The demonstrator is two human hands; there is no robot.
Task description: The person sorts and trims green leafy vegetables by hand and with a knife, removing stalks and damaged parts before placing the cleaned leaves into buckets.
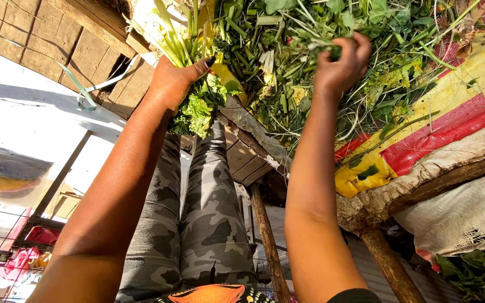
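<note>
Flanking the hands (pixel 343 62), cut stalks (pixel 265 67), striped sacking (pixel 450 120).

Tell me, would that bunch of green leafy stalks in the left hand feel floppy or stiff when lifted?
Probably floppy: the bunch of green leafy stalks droops below the left hand. Likely light, since one hand holds it. The leaves look thin, so they might tear easily.

Left hand (pixel 174 78): fingertips buried in the leafy bunch (pixel 197 109); grip on the stalks not visible. Right hand (pixel 343 62): fingertips hidden among the cut greens (pixel 310 33); what they pinch cannot be told. Greens pile cut off by top edge. Striped cloth (pixel 444 123) partly covered, runs off right edge. White sack (pixel 467 216) cut off right.
</note>
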